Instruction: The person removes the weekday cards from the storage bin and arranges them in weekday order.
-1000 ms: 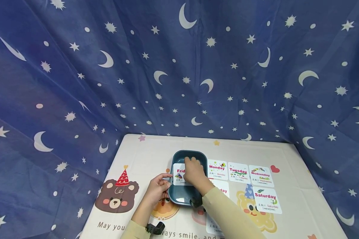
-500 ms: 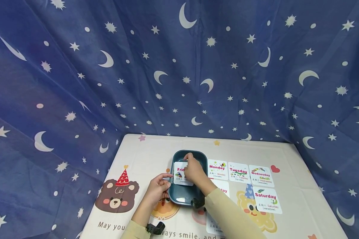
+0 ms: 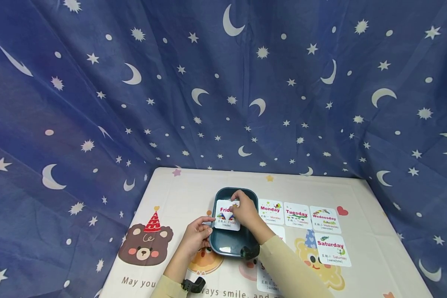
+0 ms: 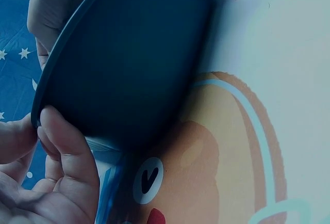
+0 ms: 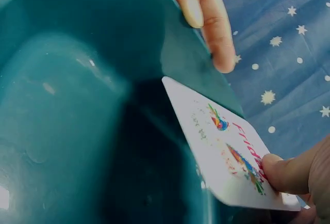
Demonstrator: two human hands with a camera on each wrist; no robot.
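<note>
A dark teal tray [image 3: 227, 244] sits on the cartoon-print mat [image 3: 164, 198]. My right hand [image 3: 243, 210] pinches a white "Friday" card [image 3: 225, 217] by its top right corner and holds it over the tray. In the right wrist view the Friday card [image 5: 227, 146] hangs tilted above the tray's inside [image 5: 77, 121], with my thumb [image 5: 289, 175] on its edge. My left hand [image 3: 196, 234] grips the tray's left rim. The left wrist view shows my left-hand fingers [image 4: 67, 152] curled on the rim of the tray [image 4: 124, 64].
To the right of the tray lie the cards Monday [image 3: 270, 211], Tuesday [image 3: 297, 215], Wednesday [image 3: 324, 219] and Saturday [image 3: 331, 249]; two more are partly hidden under my right forearm [image 3: 287, 269]. A blue star-and-moon cloth [image 3: 223, 82] hangs behind and around the table.
My right hand has lifted the Friday card and drawn it up and slightly right, so more of its face shows. The left hand and tray have stayed put.
</note>
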